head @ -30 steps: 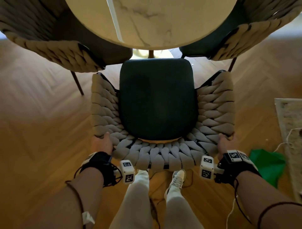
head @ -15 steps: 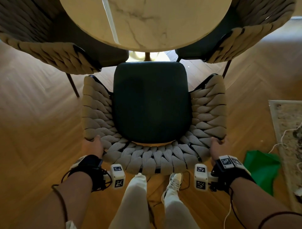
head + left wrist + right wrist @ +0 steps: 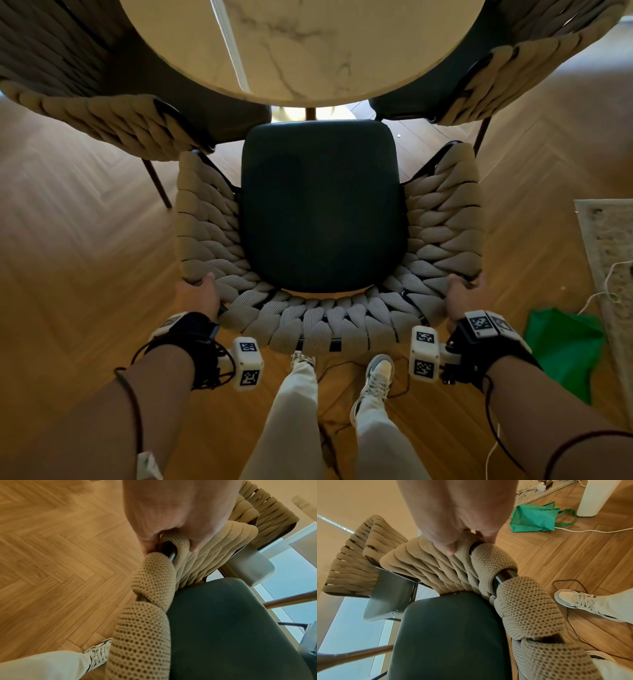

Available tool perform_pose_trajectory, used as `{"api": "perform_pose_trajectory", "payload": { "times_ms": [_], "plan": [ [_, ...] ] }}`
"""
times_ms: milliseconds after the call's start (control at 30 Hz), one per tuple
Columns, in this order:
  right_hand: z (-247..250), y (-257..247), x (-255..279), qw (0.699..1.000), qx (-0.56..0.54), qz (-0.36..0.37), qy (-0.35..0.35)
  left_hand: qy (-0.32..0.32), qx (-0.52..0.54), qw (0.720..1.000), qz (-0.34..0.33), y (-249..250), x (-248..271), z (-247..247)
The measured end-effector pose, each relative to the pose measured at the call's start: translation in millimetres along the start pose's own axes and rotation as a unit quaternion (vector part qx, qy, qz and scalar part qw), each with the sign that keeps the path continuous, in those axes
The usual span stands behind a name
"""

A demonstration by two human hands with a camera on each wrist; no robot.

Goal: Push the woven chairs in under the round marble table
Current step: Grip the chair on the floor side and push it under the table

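Head view, nearest first: two legs in pale trousers and two sneakers are seen at 6 o'clock, standing just behind the near chair. The curved woven back of that chair is gripped at both rear corners: the left hand at about 8 o'clock of the seat, the right hand at about 4 o'clock. In the wrist views the fingers of each hand are seen curled round the padded rim, with the thumb pressed on the inner side; the dark frame tube shows between the bands.

From the fingers, the round marble table lies straight ahead at 12 o'clock. The seat's front edge is placed just short of the table's rim, so the chair is judged not yet pushed in. Its front-to-back axis is lined up with the table's stem, and both hands are equally near, so an even, straight push is called for.

Three woven chairs are counted: the held one, another chair at 10 o'clock, and a third chair at 2 o'clock, both already partly under the top. One green bag lies on the floor at 4 o'clock.
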State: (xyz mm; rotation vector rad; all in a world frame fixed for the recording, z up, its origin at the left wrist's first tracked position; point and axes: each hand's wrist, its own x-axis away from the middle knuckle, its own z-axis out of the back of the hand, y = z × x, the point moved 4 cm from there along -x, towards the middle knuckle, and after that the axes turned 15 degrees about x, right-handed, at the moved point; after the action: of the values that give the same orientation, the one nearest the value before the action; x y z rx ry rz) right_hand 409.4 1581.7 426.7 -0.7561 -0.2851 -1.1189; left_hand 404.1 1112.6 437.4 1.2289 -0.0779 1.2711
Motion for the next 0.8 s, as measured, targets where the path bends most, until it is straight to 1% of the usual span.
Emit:
{"api": "perform_pose_trajectory", "payload": {
  "times_ms": [233, 367, 500, 800],
  "plan": [
    [4, -9, -8, 1.0, 0.005, -0.005, -0.002, -0.003, -0.01, 1.0, -0.01, 3, 0, -7],
    [9, -11, -5, 1.0, 0.019, -0.004, 0.005, 0.005, -0.04, 0.999, -0.015, 5, 0, -5],
    [11, -17, 1, 1.0, 0.017, -0.006, 0.016, 0.007, -0.047, 0.999, -0.021, 7, 0, -6],
    [9, -19, 0, 1.0, 0.017, 0.006, -0.007, -0.008, -0.04, 0.999, -0.006, 8, -1, -7]
  ]
}}
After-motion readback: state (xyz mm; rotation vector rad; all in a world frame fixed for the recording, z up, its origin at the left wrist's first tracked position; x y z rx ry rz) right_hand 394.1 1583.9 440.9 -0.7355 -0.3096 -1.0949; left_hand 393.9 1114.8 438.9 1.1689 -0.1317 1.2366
